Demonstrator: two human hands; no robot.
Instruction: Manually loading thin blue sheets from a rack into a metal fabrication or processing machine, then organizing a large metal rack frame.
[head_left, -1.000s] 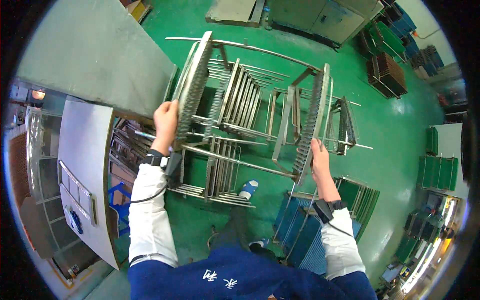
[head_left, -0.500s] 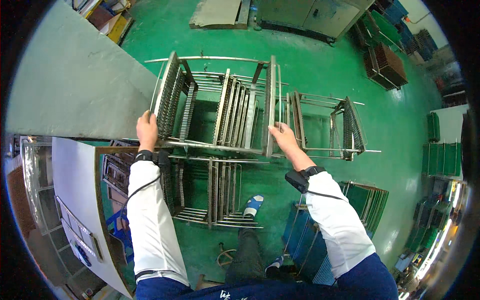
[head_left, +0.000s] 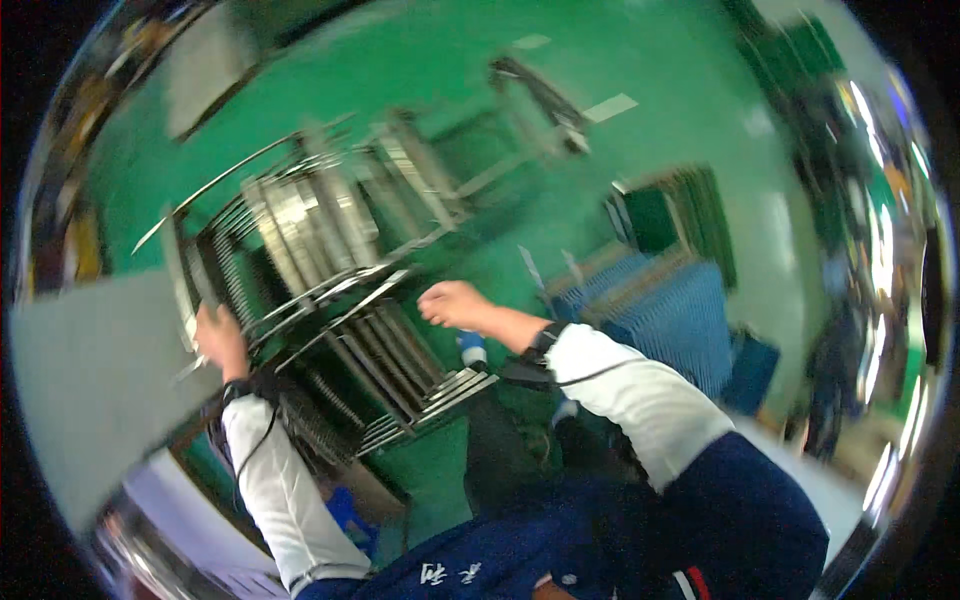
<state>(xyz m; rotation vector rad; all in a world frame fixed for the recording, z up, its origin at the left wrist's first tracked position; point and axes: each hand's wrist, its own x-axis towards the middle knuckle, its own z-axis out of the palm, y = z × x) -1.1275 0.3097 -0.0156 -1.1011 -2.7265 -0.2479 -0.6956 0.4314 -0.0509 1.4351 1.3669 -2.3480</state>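
Observation:
A silver metal rack (head_left: pixel 310 225) with slatted sides and several upright dividers stands at the upper left, blurred by motion. My left hand (head_left: pixel 218 340) is at its near left end, by the end frame. Smearing hides whether those fingers grip the metal. My right hand (head_left: pixel 455 303) is apart from the rack, in front of its near side, with fingers curled and nothing visible in them. Below and nearer to me, a second metal rack (head_left: pixel 385 350) of the same kind sits on the floor, close to my foot.
A grey tabletop (head_left: pixel 95 370) lies at the left. Blue ribbed panels (head_left: pixel 660 315) and green panels (head_left: pixel 690 215) stand on the green floor (head_left: pixel 400 60) at the right. Another rack end (head_left: pixel 540 105) shows farther back. A blurred row of shelves and bright lights runs along the right rim.
My right hand has let go of the rack and come away from it. The view has swung, so the racks appear tilted and farther left. My left hand stays by the rack's left end.

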